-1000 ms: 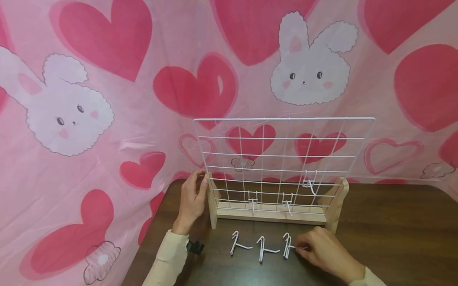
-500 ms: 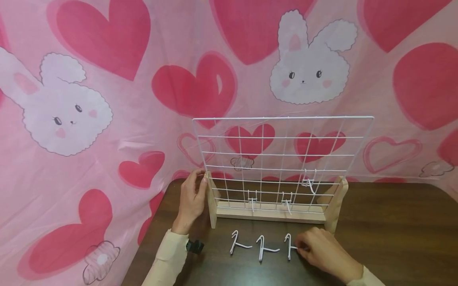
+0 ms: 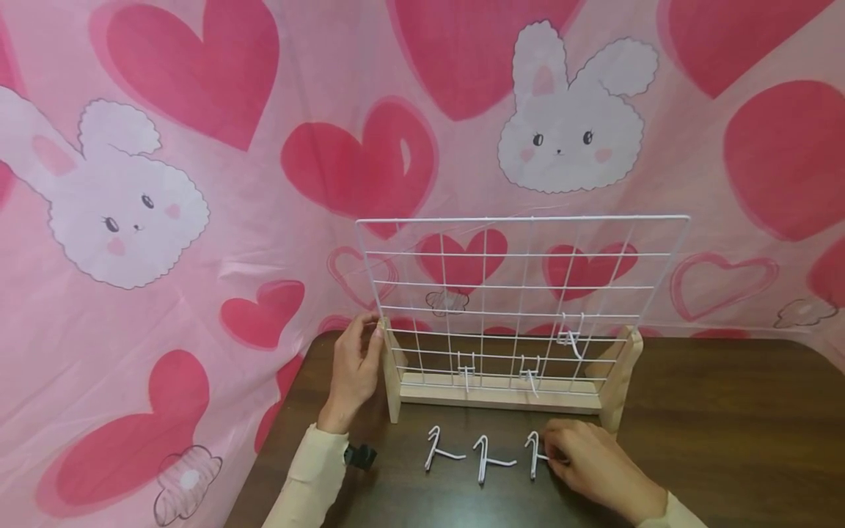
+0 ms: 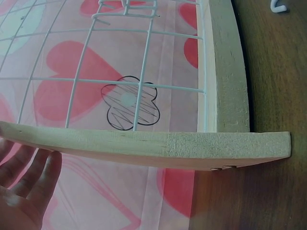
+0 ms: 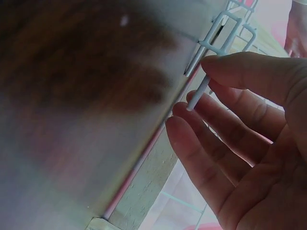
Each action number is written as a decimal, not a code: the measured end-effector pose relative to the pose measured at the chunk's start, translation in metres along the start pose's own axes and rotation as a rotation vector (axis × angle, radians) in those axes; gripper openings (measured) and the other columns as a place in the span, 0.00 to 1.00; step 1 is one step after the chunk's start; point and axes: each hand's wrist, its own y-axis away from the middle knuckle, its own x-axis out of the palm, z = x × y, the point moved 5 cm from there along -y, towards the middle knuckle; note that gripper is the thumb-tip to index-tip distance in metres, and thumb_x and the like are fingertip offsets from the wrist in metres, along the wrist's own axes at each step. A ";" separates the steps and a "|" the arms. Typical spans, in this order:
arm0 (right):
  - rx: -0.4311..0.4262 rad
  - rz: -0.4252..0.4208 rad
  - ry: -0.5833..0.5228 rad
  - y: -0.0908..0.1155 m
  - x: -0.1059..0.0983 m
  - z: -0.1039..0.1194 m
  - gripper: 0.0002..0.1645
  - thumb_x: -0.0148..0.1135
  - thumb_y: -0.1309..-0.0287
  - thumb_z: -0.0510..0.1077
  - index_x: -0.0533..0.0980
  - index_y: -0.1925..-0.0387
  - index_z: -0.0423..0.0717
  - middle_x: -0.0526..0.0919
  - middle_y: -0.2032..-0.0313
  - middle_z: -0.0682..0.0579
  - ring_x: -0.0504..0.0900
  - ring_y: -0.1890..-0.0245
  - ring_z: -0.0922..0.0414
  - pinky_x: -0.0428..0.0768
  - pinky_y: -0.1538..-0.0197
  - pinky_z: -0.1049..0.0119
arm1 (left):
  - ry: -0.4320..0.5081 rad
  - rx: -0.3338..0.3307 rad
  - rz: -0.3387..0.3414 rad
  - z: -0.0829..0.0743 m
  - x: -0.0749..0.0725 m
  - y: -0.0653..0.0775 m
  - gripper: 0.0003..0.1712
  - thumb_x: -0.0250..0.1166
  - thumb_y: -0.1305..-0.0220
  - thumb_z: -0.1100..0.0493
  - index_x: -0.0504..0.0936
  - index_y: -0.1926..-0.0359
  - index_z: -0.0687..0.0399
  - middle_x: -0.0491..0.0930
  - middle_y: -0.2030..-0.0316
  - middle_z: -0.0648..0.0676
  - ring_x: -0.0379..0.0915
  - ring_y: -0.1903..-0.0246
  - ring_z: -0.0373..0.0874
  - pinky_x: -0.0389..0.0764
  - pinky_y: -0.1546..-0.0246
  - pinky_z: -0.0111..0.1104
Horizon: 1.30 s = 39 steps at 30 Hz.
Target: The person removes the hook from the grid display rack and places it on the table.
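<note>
My right hand (image 3: 597, 466) pinches the prong of a white wire display hook (image 3: 532, 456) low over the table. In the right wrist view, thumb and index finger meet on the prong (image 5: 197, 97), the other fingers spread loosely beneath. To its left lie a middle hook (image 3: 483, 460) and a left hook (image 3: 432, 449). My left hand (image 3: 351, 378) touches the wooden left upright (image 3: 391, 374) of a white wire grid rack (image 3: 508, 287); in the left wrist view its fingers (image 4: 44, 179) reach the upright's outer face, relaxed.
Three hooks hang on the grid: low left (image 3: 466, 372), low centre (image 3: 529, 375) and higher right (image 3: 571, 339). A wooden crossbar (image 3: 495, 396) joins both uprights. Behind the dark wooden table (image 3: 733, 425) hangs a pink heart-and-rabbit cloth (image 3: 462, 169).
The hook in my right hand has turned slightly and shifted a little right since a second ago. My left hand and the rack stay in place.
</note>
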 end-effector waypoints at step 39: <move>-0.048 -0.292 0.074 -0.004 -0.049 0.005 0.16 0.78 0.65 0.47 0.79 0.75 0.66 0.76 0.76 0.77 0.70 0.77 0.77 0.69 0.75 0.76 | -0.014 -0.001 0.006 -0.041 -0.007 -0.004 0.11 0.56 0.35 0.71 0.77 0.52 0.71 0.84 0.59 0.64 0.84 0.61 0.54 0.85 0.60 0.37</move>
